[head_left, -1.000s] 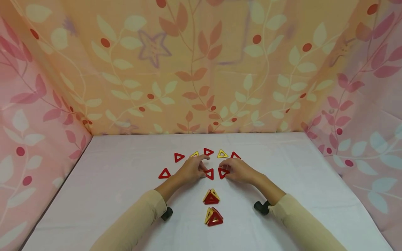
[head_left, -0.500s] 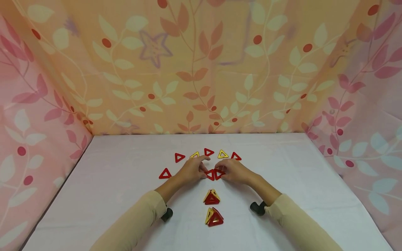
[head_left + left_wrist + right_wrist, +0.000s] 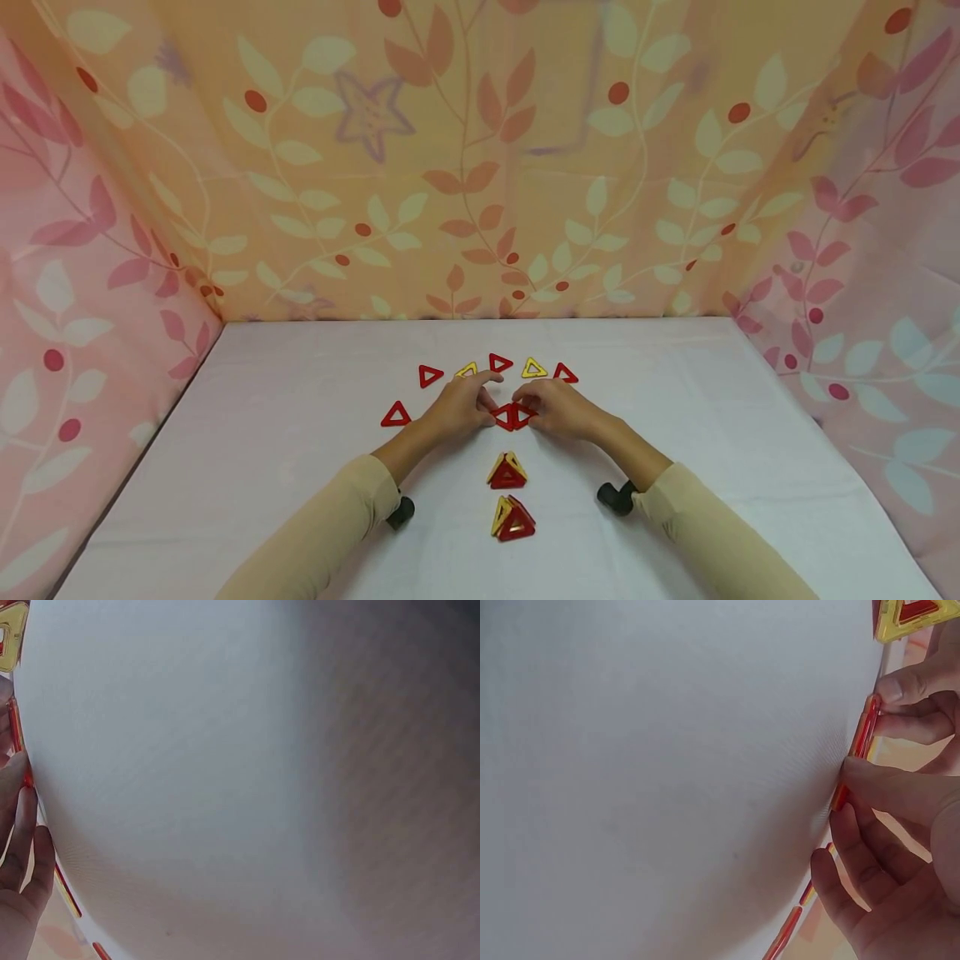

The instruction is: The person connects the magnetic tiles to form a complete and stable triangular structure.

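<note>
Your left hand (image 3: 463, 402) pinches one red triangle (image 3: 509, 417) between thumb and fingers, barely open, and your right hand (image 3: 558, 407) grips its red mate (image 3: 517, 417) likewise. The two pieces touch side to side between your hands, over the middle of the tabletop (image 3: 300, 375); you probably hold them by their outer tips to leave the facing edges free to join. Whether they are lifted, I can't tell. Nearer you stand a first pyramid (image 3: 507, 475) and a second pyramid (image 3: 517, 525), seemingly parked clear of your arms. Beyond, your hands partly hide a yellow triangle (image 3: 468, 367) and a red one (image 3: 566, 372).
</note>
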Demonstrator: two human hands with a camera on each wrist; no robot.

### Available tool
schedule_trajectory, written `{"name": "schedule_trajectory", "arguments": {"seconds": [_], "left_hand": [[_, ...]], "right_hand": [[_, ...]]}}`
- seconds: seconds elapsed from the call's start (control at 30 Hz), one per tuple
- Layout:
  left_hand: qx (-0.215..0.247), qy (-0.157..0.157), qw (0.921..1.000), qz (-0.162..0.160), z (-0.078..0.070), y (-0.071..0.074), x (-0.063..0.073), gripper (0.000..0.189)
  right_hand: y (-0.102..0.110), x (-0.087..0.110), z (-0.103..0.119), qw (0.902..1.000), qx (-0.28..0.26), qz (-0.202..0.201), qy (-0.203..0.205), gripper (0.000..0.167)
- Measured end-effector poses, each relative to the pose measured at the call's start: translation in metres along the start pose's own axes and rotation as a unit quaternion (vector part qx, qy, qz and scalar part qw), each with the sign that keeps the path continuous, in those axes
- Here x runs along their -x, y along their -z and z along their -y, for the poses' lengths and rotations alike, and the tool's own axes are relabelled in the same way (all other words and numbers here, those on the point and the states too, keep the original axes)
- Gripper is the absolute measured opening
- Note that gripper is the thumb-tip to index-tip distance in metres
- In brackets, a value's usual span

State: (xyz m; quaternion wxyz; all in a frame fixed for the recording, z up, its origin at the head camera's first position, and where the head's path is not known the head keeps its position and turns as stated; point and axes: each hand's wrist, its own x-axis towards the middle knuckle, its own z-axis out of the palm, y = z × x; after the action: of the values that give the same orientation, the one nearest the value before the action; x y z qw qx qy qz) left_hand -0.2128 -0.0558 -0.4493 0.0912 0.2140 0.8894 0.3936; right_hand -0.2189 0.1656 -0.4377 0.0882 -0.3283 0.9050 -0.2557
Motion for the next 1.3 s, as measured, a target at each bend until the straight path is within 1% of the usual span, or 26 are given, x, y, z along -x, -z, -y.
{"name": "schedule_trajectory", "arguments": {"seconds": [0.4,0.7,1.13,1.3], "left_hand": [[0.004,0.002,1.0,0.0,0.0007,-0.0007,-0.0004,0.063],[0.001,0.004,1.0,-0.005,0.0002,-0.001,-0.0001,0.063],[0.003,0.006,1.0,-0.002,0.0003,-0.0011,0.0002,0.063],[0.004,-0.001,1.0,0.0,0.0019,-0.0015,-0.0008,0.062]], "right_hand": [[0.0016,0.0015,-0.0001,0.9995,-0.03,0.005,0.002,0.033],[0.0059,0.0036,0.0007,0.9982,-0.056,-0.002,0.021,0.032],[0.0058,0.0003,0.0059,0.9972,-0.074,-0.008,0.007,0.031],[0.0036,-0.0012,0.0047,0.9962,-0.085,-0.013,0.017,0.028]]}}
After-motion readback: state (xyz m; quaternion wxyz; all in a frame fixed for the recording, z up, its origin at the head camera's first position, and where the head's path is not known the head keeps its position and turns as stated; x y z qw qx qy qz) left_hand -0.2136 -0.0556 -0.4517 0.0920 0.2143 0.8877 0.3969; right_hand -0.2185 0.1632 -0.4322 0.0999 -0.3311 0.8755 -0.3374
